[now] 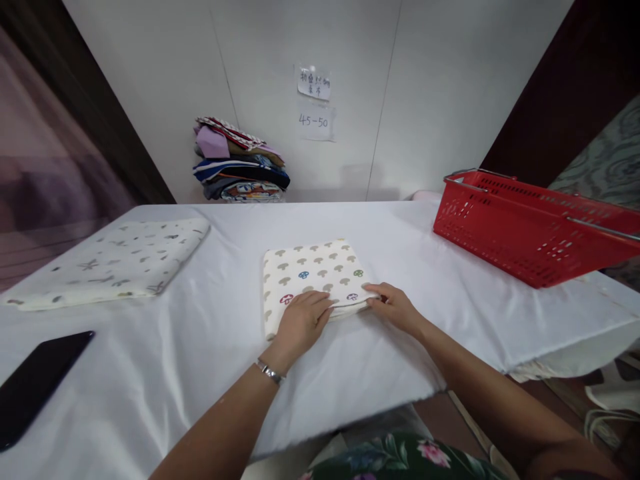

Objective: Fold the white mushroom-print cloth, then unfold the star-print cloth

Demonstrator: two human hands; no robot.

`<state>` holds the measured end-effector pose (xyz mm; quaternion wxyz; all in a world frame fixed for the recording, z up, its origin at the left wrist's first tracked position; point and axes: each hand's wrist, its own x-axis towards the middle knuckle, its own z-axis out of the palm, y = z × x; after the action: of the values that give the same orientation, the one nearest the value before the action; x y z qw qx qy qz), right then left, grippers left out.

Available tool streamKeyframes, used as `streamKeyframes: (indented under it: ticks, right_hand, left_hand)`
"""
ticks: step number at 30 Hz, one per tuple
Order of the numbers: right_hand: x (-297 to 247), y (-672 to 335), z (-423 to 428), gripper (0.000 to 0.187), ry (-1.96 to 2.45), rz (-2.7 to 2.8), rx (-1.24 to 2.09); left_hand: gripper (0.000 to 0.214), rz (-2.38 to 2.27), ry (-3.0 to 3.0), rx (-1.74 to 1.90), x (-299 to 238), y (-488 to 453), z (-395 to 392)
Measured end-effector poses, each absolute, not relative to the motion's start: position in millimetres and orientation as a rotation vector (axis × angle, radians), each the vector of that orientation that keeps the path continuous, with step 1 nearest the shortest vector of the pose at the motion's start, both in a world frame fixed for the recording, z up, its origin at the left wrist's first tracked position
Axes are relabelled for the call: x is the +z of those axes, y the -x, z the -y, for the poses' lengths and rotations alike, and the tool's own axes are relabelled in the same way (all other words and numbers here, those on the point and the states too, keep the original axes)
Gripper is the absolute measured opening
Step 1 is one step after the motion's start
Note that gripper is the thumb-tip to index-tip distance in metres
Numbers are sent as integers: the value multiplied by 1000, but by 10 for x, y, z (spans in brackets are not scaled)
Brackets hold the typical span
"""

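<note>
A folded cream cloth with a mushroom print (313,270) lies in the middle of the white-covered table (200,360). My left hand (303,320) rests flat on the cloth's near edge, fingers stretched out over it. My right hand (393,305) touches the cloth's near right corner, its fingers curled around the edge in a pinch. A silver bracelet circles my left wrist.
A second folded cream cloth (110,261) lies at the left. A dark phone (37,383) sits near the left front edge. A red plastic basket (535,223) stands at the right. A stack of folded fabrics (240,163) sits against the back wall under paper notes (315,100).
</note>
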<state>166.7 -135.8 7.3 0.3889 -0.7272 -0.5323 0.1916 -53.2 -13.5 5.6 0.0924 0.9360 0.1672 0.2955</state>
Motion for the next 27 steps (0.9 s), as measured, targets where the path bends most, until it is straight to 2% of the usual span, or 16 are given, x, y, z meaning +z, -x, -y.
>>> streamKeyframes:
  ticks: [11,19,27]
  right_hand:
    - [0,-1658,1360,34,1937,1422,303]
    - [106,-1633,1394,33,1996,1811,-157]
    - [-52,-1749,1377,28,1908,1796,-46]
  left_hand:
    - [21,-445,-2794,869,70,523,174]
    - [24,-438,-2819,812,43,518,156]
    - [24,-458,-2818,849,44,503,177]
